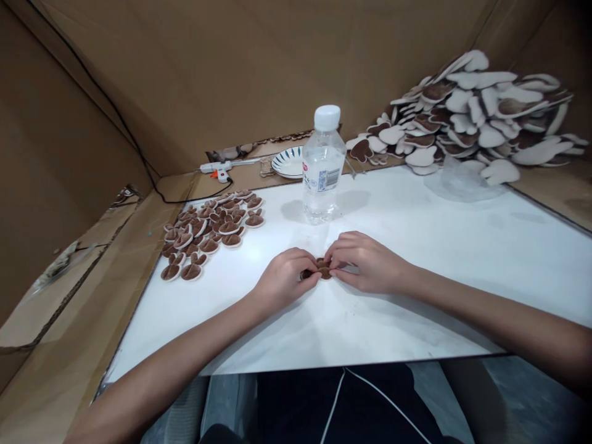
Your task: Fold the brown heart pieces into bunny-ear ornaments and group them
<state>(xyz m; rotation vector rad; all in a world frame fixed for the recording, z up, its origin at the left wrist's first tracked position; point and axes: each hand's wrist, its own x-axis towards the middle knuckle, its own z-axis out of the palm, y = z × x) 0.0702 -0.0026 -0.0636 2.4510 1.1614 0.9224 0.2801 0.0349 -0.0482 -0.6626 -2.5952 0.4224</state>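
Between my hands, low over the white tabletop (277,327), is a small brown fabric piece (325,271), partly covered by my fingers. My left hand (289,275) pinches its left side with thumb and fingertips. From the right, my right hand (367,262) grips the same piece, thumb and fingers closed on its edge. Just beyond stands an upright clear water bottle (324,166) with a white cap. To the left lies a cluster of brown, white-edged plush pieces (208,228), many shaped like a round head with two ears.
A large heap of brown and white fabric cutouts (481,111) rises at the back right, beside a crumpled clear plastic bag (467,182). A corded glue gun (219,169) and a patterned plate (287,161) sit along the back. Cardboard walls (254,68) enclose the table.
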